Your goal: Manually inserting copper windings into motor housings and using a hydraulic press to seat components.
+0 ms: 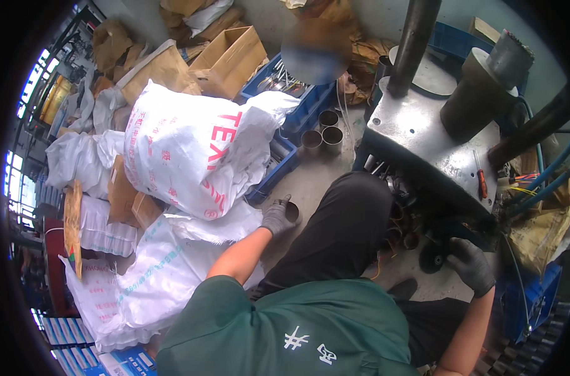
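My left hand (277, 219), in a grey glove, is closed around a short metal tube (292, 212) with a dark open end, low over the floor beside the white sacks. At the right, my right hand (471, 266), also gloved, is wrapped round a dark power tool that looks like an angle grinder (431, 257), its round head turned toward my legs. Its grip is partly hidden by my fingers. Three similar metal tubes (332, 135) stand on end on the floor ahead of my left hand. More round pieces (411, 241) lie beneath the machine, partly in shadow.
A heavy steel machine (397, 122) with thick posts stands at the right, a red-handled screwdriver (481, 178) on its plate. Bulging white sacks (184, 150) crowd the left. Blue crates (316, 103) and a cardboard box (231, 59) stand behind. Blue hoses (551, 178) run along the far right.
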`<state>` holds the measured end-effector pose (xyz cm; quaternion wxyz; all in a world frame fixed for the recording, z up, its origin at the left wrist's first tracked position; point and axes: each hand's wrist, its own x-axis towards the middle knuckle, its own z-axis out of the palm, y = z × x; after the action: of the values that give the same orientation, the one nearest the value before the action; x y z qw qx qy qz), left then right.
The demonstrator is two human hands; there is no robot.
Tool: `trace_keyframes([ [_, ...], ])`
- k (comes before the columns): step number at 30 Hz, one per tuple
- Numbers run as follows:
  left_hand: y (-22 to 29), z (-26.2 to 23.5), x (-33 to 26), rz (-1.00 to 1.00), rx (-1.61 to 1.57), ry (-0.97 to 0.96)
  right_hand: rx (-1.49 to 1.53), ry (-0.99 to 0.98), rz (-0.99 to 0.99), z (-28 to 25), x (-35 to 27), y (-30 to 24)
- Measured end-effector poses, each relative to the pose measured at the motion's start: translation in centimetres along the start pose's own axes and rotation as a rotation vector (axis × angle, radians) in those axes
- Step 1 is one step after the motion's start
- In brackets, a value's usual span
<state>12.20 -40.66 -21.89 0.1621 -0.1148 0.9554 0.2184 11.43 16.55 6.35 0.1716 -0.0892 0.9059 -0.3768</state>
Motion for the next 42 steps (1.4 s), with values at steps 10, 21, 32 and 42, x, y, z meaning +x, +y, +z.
trace_keyframes([
  [10,6.8,-11.1,5.3,0.555,-0.745,0.399,0.129,0.194,-0.185,0.7,0.2,-0.3],
  [21,38.9,-20.9,-0.5,0.966,-1.625,-0.402,0.854,0.144,-0.210,0.0,2.9,-4.8],
  [32,46.7,-7.1,-1.0,0.633,-1.682,-0.991,1.219,0.318,-0.240,0.6,3.7,-2.8],
  [42,46.7,-8.2,-2.7,0.583,-1.803,-1.106,-0.400,0.949,-0.628,0.1,4.0,-5.0],
])
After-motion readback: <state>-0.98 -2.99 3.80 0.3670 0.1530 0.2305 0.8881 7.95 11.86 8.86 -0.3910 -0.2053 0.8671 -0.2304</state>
